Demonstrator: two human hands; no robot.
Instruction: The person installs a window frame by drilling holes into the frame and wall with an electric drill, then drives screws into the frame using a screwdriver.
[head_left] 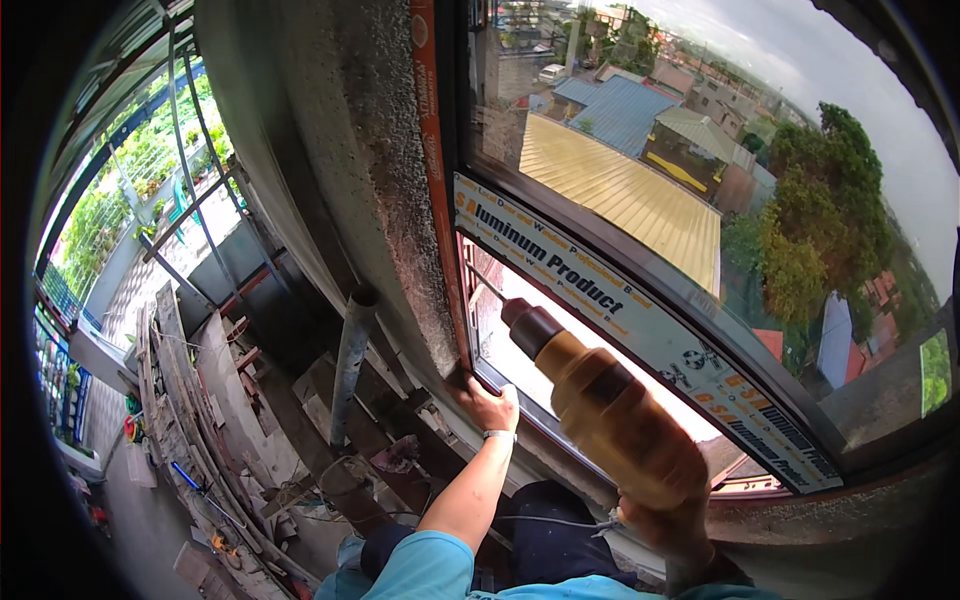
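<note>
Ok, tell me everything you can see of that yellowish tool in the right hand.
The tool is a bulky, barrel-shaped power tool, probably a drill, with a dull yellow-brown, grimy-looking plastic body, blurred in the picture. It narrows to a dark brown chuck whose thin bit points up-left at the corner of the dark aluminium window frame. The right hand grips its lower end. The left hand rests apart on the frame's lower corner.

Open gap under sash; concrete wall blocks left.

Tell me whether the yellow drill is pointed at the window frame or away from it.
At it. The yellow drill in the right hand tips up-left, its bit reaching the window frame.
</note>
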